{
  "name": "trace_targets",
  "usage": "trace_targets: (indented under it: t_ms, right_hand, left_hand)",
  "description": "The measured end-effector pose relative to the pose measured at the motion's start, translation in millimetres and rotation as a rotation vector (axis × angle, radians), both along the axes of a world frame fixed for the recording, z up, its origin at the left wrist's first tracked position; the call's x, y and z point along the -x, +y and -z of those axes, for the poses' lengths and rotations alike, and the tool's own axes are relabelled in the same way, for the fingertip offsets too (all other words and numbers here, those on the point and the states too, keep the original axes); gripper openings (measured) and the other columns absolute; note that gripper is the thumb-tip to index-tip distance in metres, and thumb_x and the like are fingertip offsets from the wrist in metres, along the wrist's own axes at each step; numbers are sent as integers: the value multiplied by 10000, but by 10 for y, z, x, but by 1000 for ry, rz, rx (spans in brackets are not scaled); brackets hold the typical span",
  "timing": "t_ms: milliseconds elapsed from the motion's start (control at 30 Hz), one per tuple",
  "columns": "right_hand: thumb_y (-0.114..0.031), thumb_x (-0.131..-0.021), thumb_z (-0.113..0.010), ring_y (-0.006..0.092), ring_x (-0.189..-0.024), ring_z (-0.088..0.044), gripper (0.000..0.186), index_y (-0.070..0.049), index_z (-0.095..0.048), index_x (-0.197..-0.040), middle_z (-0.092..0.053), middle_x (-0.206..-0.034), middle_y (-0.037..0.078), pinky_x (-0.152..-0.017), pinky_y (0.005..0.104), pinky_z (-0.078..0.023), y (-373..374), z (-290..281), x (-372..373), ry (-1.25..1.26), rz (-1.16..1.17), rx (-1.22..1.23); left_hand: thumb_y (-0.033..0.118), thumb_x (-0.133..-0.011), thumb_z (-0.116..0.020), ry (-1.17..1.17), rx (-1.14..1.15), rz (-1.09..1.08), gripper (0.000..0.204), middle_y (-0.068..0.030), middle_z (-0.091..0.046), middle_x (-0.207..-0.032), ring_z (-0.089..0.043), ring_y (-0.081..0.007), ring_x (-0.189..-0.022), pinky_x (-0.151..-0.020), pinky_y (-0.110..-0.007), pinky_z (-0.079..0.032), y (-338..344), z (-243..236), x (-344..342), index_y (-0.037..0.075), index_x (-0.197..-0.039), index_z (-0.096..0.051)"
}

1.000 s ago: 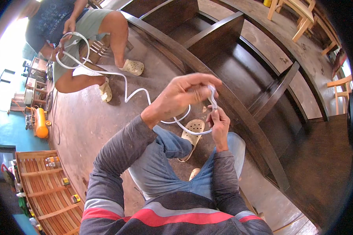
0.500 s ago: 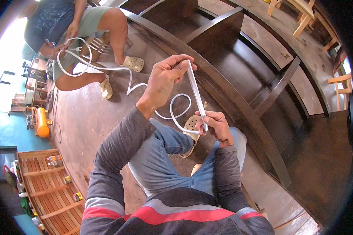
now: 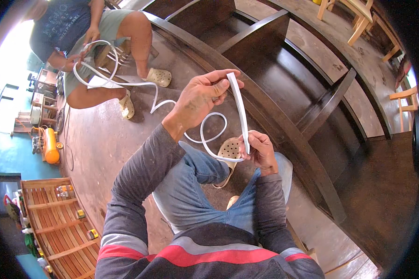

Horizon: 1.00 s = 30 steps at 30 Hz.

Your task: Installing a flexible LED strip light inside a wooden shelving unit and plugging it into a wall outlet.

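Observation:
A slim white bar (image 3: 239,111) is held up in front of me, slightly tilted, with its narrow side showing. My left hand (image 3: 198,100) pinches the bar's upper end between thumb and fingers. Around its lower end, the fingers of my right hand (image 3: 260,151) are closed. From near that lower end a white cord (image 3: 209,145) loops above my shoe and runs left across to another person (image 3: 65,32), who sits with both hands on the looped far part of the cord. Whether the bar's face has sockets or lights cannot be seen.
A large dark brown wooden shelf frame (image 3: 284,111) lies close on my right. Slatted wood (image 3: 60,218) with tape measures on it stands at lower left. An orange air compressor (image 3: 50,145) sits by the left wall. A pale wooden stool (image 3: 351,14) is at the upper right.
The bar has shifted slightly right and turned a little, with both my hands moving along. The other person's hands have moved on the cord, shifting its loop to the right.

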State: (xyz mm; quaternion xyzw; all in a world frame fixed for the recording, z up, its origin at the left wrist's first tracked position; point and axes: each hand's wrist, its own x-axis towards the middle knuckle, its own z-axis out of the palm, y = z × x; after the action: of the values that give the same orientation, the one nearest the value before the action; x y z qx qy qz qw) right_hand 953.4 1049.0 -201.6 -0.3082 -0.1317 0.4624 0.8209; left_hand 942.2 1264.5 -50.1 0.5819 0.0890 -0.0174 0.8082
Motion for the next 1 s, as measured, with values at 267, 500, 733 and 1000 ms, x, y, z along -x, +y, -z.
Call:
trace_targets:
  t_ms: [267, 500, 733, 1000]
  right_hand:
    - [-244, -951, -564, 116, -498, -538, 308, 54, -614, -1009, -628, -709, 100, -412, 216, -362, -38, -39, -12, 11, -10, 61]
    - [-249, -942, -581, 97, -429, -474, 296, 37, -614, -1013, -597, -636, 77, -375, 214, -322, 8, -22, -11, -29, -27, 115]
    - [-304, -930, -605, 77, -371, -395, 325, 16, -592, -981, -572, -612, 58, -339, 209, -292, -15, 53, -2, 139, 134, -28]
    - [-215, -971, -524, 86, -407, -393, 215, -29, -535, -1079, -491, -624, 38, -366, 220, -276, -51, 155, -56, 231, 187, -297]
  left_hand:
    - [138, -942, -585, 21, -22, 16, 320, -77, -647, -1058, -555, -76, -875, -690, -194, -395, -39, -15, -5, 15, -1235, -546]
    - [128, -927, -609, -28, -1, -2, 260, -59, -643, -1019, -555, -82, -857, -677, -205, -408, 6, 85, -23, 29, -1164, -569]
    - [323, -1010, -445, 85, 242, 65, 360, -71, -631, -1064, -571, -129, -894, -734, -259, -473, -18, 7, -13, 29, -1182, -564]
    - [66, -917, -533, 12, 281, 59, 397, -158, -565, -1245, -562, -255, -1129, -936, -373, -482, -15, 13, -14, -34, -1296, -467]
